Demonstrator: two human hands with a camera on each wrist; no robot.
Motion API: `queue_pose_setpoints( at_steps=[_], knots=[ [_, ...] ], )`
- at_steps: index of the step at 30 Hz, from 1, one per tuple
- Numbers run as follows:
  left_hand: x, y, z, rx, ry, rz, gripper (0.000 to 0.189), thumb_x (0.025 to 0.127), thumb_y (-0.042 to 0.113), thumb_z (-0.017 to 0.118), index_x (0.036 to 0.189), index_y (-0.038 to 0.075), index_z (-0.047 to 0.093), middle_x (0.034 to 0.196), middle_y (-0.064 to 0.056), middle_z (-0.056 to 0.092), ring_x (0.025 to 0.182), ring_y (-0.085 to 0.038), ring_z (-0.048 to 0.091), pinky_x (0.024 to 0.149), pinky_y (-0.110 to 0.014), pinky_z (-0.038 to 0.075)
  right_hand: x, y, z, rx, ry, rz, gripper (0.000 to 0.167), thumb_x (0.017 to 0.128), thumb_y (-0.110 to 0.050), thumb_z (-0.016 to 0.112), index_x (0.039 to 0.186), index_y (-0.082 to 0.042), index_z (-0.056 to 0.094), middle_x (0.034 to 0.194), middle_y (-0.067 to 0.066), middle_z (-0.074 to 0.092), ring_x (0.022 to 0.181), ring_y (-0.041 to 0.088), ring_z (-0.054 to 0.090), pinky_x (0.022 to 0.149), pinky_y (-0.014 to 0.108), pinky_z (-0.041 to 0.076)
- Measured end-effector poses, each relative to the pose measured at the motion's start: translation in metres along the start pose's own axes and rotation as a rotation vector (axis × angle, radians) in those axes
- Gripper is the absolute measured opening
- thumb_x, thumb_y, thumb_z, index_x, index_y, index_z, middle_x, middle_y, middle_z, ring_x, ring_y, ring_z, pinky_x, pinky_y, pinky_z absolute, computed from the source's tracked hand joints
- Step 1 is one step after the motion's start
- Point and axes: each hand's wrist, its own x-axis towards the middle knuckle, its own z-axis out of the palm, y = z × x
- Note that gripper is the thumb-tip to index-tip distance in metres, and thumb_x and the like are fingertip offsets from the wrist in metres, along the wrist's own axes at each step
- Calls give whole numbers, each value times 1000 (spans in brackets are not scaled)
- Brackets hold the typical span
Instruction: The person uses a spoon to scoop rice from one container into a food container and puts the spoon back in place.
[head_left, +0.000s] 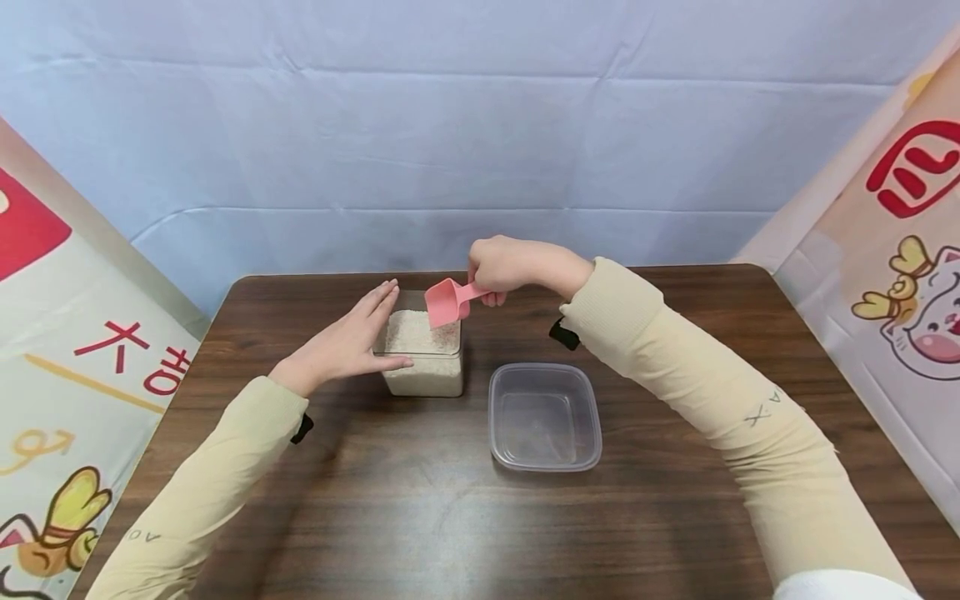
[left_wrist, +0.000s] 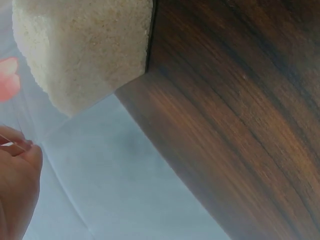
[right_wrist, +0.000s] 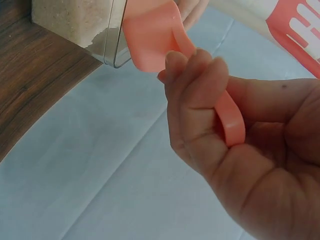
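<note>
A clear square container (head_left: 424,375) stands towards the back left of the table, partly filled with rice (head_left: 411,332). My left hand (head_left: 348,342) rests against its left side, fingers stretched along the back left and thumb across the front. A pink scoop (head_left: 446,303) is over the container's right rim, its bowl tilted above the rice. My right hand (head_left: 504,265) grips the scoop's handle (right_wrist: 233,122), fingers curled round it. In the right wrist view, the scoop's bowl (right_wrist: 152,35) overlaps the container's clear edge.
A shallow clear plastic box (head_left: 545,462) stands on the brown wooden table (head_left: 420,508), right and nearer than the rice container. Pale blue cloth (head_left: 450,158) hangs behind the table's back edge. Printed cloths flank both sides.
</note>
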Motion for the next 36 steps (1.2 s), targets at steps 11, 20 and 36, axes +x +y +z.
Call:
queue_pose_setpoints(
  at_steps=[11, 20, 36],
  knots=[
    [2, -4, 1, -10, -8, 11, 107, 75, 61, 61, 145, -2, 9, 151, -13, 7, 138, -23, 8, 107, -40, 22, -2, -2, 0, 24, -1, 7, 29, 80, 6, 37, 83, 0, 65, 67, 6, 63, 57, 13, 60, 57, 23, 50],
    [3, -3, 2, -18, -5, 14, 108, 75, 61, 61, 144, -3, 9, 151, -15, 6, 138, -24, 8, 108, -40, 21, -5, -8, -2, 2, 12, 25, 28, 82, 3, 39, 76, -2, 65, 64, 5, 62, 56, 13, 59, 56, 22, 49],
    [6, -3, 0, -17, -14, 5, 107, 76, 61, 60, 145, -3, 8, 151, -15, 6, 138, -24, 7, 107, -40, 22, -7, -17, -3, 64, -26, 86, 25, 79, 6, 38, 70, -4, 58, 56, 0, 56, 49, 6, 51, 51, 17, 43]
  ],
)
